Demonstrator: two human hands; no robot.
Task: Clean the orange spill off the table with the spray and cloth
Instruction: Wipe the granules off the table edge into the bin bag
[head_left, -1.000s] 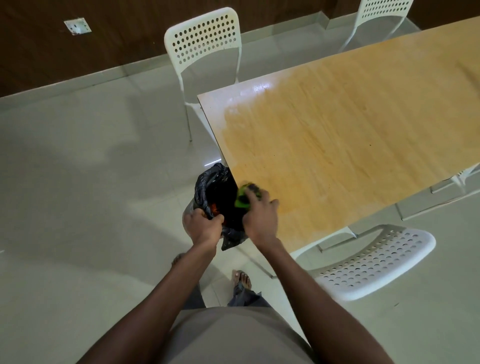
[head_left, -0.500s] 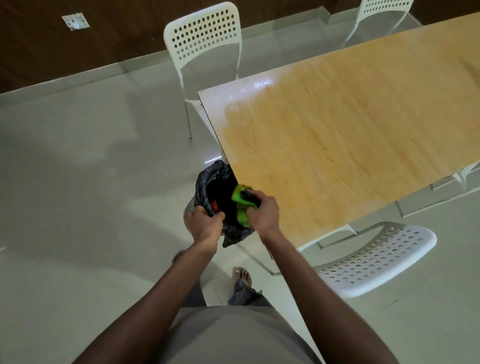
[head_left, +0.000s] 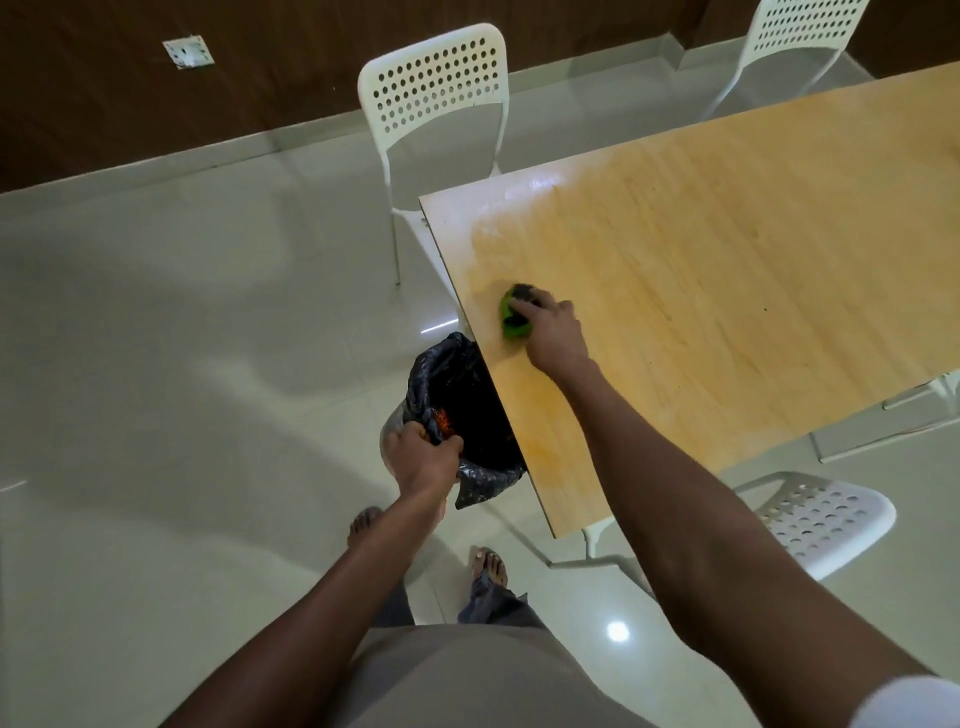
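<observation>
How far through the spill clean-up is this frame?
Partly done: orange debris already sits in the black bin bag, which the left hand holds open beside the table. In hand: the right hand presses the green cloth on the tabletop. Left: an orange film covers the wood.

A green cloth (head_left: 514, 317) was pressed on the orange-smeared wooden table (head_left: 701, 291) near its left edge.

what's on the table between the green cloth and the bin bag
Nothing: the head view shows only bare tabletop edge between green cloth and bin bag.
</observation>
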